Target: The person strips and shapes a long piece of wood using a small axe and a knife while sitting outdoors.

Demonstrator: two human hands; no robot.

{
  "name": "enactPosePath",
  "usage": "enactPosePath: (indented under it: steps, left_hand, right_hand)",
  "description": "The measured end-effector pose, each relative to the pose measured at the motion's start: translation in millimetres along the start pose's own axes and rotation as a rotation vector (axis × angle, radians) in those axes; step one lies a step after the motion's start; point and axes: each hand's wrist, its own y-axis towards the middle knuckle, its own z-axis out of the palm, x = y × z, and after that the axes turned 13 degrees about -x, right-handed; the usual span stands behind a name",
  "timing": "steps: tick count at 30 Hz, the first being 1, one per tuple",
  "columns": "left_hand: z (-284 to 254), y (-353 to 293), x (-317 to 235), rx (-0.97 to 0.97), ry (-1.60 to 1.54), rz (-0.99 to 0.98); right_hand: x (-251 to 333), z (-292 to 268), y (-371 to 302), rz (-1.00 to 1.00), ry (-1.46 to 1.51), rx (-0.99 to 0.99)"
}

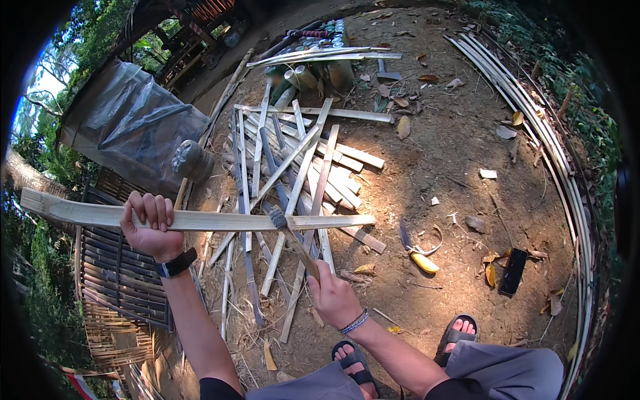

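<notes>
A long pale bamboo strip (220, 222) lies crosswise in front of me. My left hand (152, 225) is closed around it toward its left end, with a dark watch on that wrist. The fingers of my right hand (331, 290) are wrapped round the slim wooden handle of a tool (307, 259). Its dark grey head (277, 218) meets the strip right of the middle; its exact kind is unclear. Beneath the strip, a crisscrossed pile of bamboo slats (293, 150) covers the ground.
A blade with a yellow handle or sheath (422, 262) and a black phone (512, 272) lie on the dirt to the right. Long bamboo poles (533, 127) curve along the right edge. A hatchet (388, 76) stands beyond the pile, and a plastic-covered structure (133, 120) at left.
</notes>
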Motion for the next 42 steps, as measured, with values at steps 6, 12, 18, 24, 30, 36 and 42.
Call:
enactPosePath:
  steps: [6,12,18,24,30,36,42]
  left_hand:
    - [-15,2,0,-0.035,-0.007,-0.017]
    - [-14,-3,-2,-0.01,-0.019,-0.004]
    - [1,-6,3,0.065,-0.035,-0.014]
    - [-11,1,-3,0.035,-0.018,-0.009]
    - [-13,1,4,0.045,-0.047,-0.046]
    - [-26,7,-2,0.014,-0.022,-0.059]
    - [-15,7,-1,0.028,-0.015,-0.052]
  right_hand:
    - [-56,-5,21,0.294,-0.179,0.062]
    - [-6,-7,15,0.067,-0.135,0.164]
    - [-98,-4,12,0.275,-0.179,0.02]
    - [-57,-1,4,0.156,-0.161,0.061]
    - [-133,1,3,0.221,-0.334,-0.048]
    - [-111,3,10,0.22,-0.351,0.107]
    - [-123,-15,24,0.372,-0.279,0.094]
